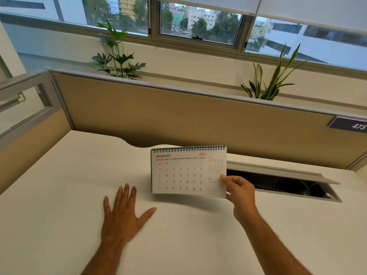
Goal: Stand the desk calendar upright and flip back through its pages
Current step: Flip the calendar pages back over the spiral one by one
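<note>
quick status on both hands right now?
Left hand: open, fingers spread, palm flat on the desk, holding nothing.
Right hand: closed on the calendar, pinching its lower right corner.

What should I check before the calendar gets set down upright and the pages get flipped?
1. Grip: right hand pinches the desk calendar at its lower right corner, thumb on the front. Ok.
2. Orientation: spiral binding on top, August page facing the camera. Ok.
3. Standing on the desk: lower edge looks lifted, with a shadow beneath. Not ok yet.
4. Base opened into a stand: back hidden. Cannot tell.
5. Left hand free for flipping: flat on the desk, holding nothing. Ok.
6. Landing spot: open cable tray lies just right of the calendar; set down left of it. Ok.
</note>
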The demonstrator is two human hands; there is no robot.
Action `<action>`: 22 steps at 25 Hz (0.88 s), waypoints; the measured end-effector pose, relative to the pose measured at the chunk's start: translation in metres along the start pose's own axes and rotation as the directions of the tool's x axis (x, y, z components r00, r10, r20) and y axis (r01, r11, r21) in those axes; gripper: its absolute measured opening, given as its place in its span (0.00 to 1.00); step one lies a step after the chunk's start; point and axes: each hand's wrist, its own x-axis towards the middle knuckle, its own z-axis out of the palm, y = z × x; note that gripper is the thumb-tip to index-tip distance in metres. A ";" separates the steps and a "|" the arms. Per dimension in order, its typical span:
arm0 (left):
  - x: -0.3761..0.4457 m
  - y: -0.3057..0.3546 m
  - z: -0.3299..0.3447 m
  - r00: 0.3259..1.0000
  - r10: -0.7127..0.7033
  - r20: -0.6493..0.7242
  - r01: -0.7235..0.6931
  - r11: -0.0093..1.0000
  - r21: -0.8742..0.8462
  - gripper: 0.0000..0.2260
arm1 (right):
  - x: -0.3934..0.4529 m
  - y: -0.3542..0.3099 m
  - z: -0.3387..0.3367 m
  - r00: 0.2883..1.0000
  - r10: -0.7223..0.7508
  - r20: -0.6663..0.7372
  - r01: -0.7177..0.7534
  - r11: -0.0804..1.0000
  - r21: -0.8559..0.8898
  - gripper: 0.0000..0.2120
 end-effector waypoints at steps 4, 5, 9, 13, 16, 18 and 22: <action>0.000 0.001 -0.001 1.000 -0.012 0.013 0.012 1.000 -0.002 0.49 | -0.001 -0.017 -0.011 0.971 0.139 0.197 -0.130 0.990 -0.054 0.07; -0.001 0.002 -0.002 1.000 -0.013 0.017 0.013 1.000 0.000 0.49 | -0.001 -0.024 -0.015 0.959 0.148 0.240 -0.141 0.989 -0.049 0.08; -0.002 0.002 -0.004 1.000 -0.016 0.026 0.016 1.000 0.000 0.48 | -0.002 -0.062 -0.023 0.930 0.118 0.348 -0.216 0.942 0.256 0.15; -0.001 0.001 -0.003 1.000 -0.009 0.030 0.009 1.000 -0.006 0.48 | 0.006 -0.092 -0.014 0.908 -0.024 0.419 -0.181 0.878 0.443 0.42; -0.001 0.000 -0.002 1.000 -0.002 0.016 0.002 1.000 -0.015 0.48 | 0.014 -0.103 -0.003 0.890 -0.102 0.445 -0.138 0.869 0.476 0.49; -0.002 0.000 -0.002 1.000 -0.003 0.004 0.003 1.000 -0.017 0.48 | 0.018 -0.107 0.004 0.886 -0.120 0.448 -0.121 0.873 0.473 0.50; -0.001 0.001 -0.003 1.000 -0.004 0.007 0.004 1.000 -0.010 0.48 | 0.026 -0.107 0.016 0.899 -0.102 0.425 -0.095 0.904 0.417 0.49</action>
